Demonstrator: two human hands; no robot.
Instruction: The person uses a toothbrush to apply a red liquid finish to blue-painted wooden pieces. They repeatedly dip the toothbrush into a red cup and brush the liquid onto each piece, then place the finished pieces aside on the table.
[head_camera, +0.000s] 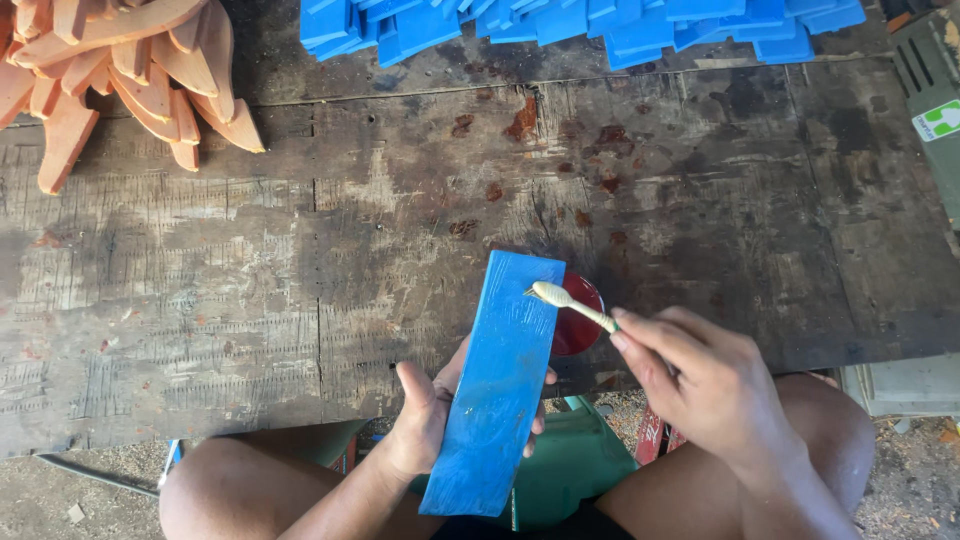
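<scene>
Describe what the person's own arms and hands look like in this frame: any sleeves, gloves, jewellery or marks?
Both arms are bare, with no sleeves in view. The left hand and the right hand wear no gloves, and no rings, watch or wristbands show. No paint marks can be made out on either hand. The knees are bare too.
</scene>
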